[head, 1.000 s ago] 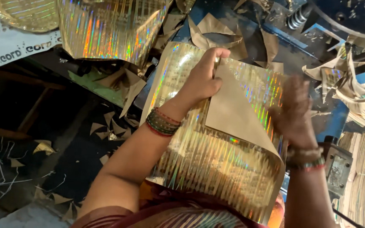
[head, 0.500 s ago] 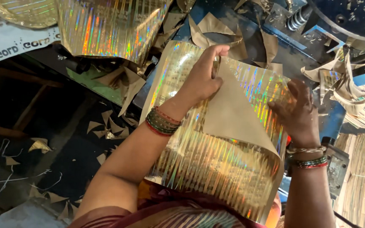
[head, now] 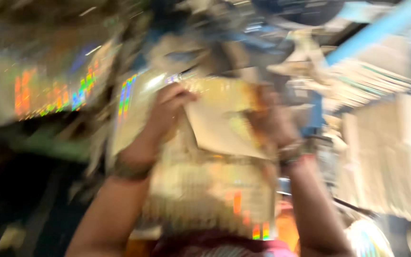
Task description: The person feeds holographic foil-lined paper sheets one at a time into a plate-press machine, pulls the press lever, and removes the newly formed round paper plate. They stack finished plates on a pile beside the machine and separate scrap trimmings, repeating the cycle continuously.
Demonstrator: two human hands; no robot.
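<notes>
Head view, sharpness: heavily blurred by camera motion; outlines only, fine detail not readable.

Head view, work piece: a stack of holographic gold sheets (head: 212,190) lies in front of the person, near the bottom centre, running from lap level up toward the hands. Its top sheet (head: 224,126) is peeled back so that the plain tan underside faces up.

Head view, left hand (head: 167,112): raised at the upper left edge of the stack, wrist bent, forearm coming up from the lower left. The fingers (head: 179,95) appear curled together over the sheet edge, seemingly pinching it; the blur prevents a firm finding on the grip.

Head view, right hand (head: 272,121): set at the right edge of the folded-back sheet, forearm rising from the lower right, bangles (head: 288,154) at the wrist. Whether its fingers are spread or closed cannot be told.

Head view, surroundings: another holographic sheet (head: 53,90) to the upper left; a pale stack of sheets (head: 386,152) to the right; paper offcuts (head: 310,52) beyond the hands.

Judgement, method: lifting one sheet cleanly would call for a light pinch at the corner, the other hand pressing the stack flat, and a slow peel to avoid creasing the foil.
</notes>
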